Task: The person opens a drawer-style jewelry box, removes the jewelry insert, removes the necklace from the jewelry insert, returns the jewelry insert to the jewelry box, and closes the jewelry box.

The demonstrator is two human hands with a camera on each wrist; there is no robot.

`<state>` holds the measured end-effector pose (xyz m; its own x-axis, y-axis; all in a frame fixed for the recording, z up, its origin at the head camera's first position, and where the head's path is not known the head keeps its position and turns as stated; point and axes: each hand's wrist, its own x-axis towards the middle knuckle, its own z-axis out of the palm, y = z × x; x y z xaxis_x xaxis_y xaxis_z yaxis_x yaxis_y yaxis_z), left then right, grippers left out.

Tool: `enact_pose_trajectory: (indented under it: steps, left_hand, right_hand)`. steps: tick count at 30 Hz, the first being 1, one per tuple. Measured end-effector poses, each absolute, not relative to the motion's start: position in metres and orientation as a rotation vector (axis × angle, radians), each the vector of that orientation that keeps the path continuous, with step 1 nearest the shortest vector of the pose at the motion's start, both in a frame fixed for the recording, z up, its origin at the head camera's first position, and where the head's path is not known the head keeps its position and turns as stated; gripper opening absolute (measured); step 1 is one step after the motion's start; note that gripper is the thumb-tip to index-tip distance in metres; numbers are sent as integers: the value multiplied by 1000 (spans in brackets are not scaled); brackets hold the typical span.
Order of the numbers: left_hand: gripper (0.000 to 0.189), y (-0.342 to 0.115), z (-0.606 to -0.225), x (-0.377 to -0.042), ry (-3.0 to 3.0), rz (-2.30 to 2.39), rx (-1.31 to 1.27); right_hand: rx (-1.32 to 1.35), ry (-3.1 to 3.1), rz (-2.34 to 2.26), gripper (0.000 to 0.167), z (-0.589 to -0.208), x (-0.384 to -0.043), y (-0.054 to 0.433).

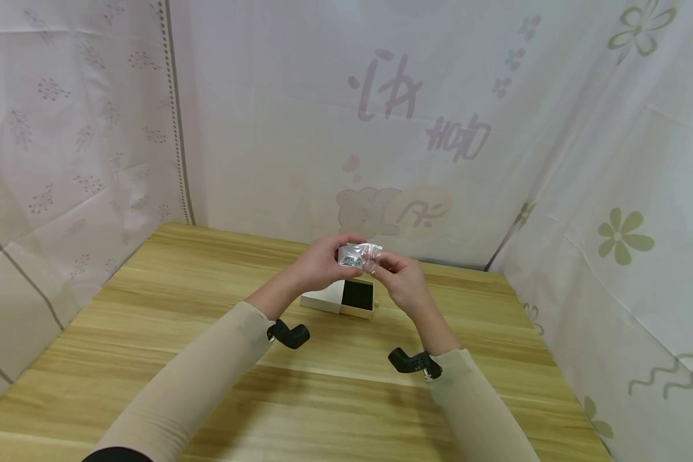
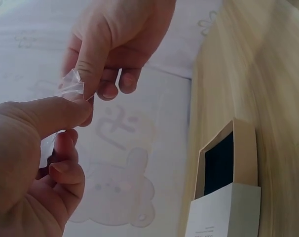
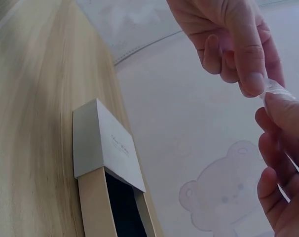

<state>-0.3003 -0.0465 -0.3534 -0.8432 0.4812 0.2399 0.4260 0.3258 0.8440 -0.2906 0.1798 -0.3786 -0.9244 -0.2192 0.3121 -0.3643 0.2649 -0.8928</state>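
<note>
A small clear zip bag [image 1: 352, 255] with something dark and silvery inside is held up between both hands above the table. My left hand [image 1: 322, 264] grips its left side, thumb and fingers around it. At the opposite end, the right hand [image 1: 405, 282] pinches the bag's edge between thumb and forefinger. In the left wrist view the crinkled top of the bag [image 2: 74, 83] shows between the two thumbs. Just below the hands lies a white-sleeved drawer box [image 1: 326, 299], its cream tray slid partly out to the right with a black lining [image 1: 358, 294].
The box rests on a wood-grain table [image 1: 219, 359] towards its far edge. Pale printed curtains [image 1: 277, 128] hang behind the table and on both sides. A black camera mount sits on each wrist, over cream sleeves [image 1: 202, 366].
</note>
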Motion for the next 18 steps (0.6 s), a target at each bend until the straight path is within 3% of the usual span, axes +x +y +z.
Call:
enact_pose_trajectory:
  steps: [18]
  left_hand:
    - [51, -42, -353, -297, 2432, 1649, 810]
  right_hand:
    - [518, -2459, 1716, 20, -380, -290, 183]
